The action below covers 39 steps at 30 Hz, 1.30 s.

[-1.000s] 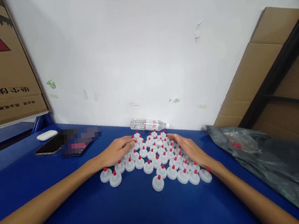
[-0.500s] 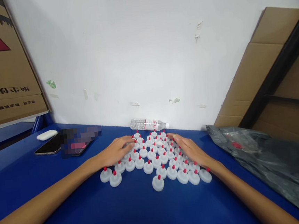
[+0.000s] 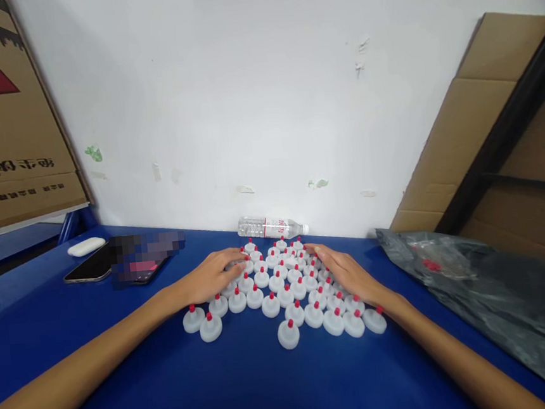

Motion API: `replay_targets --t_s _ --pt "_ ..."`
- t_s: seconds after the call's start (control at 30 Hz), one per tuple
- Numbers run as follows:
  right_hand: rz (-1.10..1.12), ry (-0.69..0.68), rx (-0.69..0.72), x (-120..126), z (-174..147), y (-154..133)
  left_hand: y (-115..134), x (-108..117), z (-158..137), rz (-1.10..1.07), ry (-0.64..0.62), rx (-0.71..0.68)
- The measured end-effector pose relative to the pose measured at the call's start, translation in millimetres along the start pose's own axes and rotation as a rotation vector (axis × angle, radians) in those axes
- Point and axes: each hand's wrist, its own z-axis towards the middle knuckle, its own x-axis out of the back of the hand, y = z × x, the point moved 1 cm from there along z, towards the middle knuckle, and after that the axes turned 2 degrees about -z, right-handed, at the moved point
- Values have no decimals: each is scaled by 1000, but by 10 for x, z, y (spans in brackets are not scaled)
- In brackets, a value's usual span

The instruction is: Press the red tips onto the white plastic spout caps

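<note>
- Compared with a second ago, practically nothing differs: both hands and the caps keep their places.
- The red-tipped white nozzle caps spread over the middle of the blue desk, most with tips up.
- At nine o'clock of the cluster, the left hand lies with fingers released and loosely extended over its edge.
- At three o'clock, the right hand curves alongside, its fingers likewise released.
- Both hands partly cover nearby caps, so exact contact is hard to make out.
- At twelve o'clock, a clear plastic bottle lies on its side.
- Toward ten o'clock, pixelation hides part of the smartphones.
- At three o'clock, farther out, the grey plastic bag is cut off by the picture's edge.
</note>
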Motion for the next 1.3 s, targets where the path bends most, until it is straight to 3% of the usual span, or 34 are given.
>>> replay_targets --t_s 1.3 --pt "-53 3 37 9 14 -50 25 18 3 -6 6 -18"
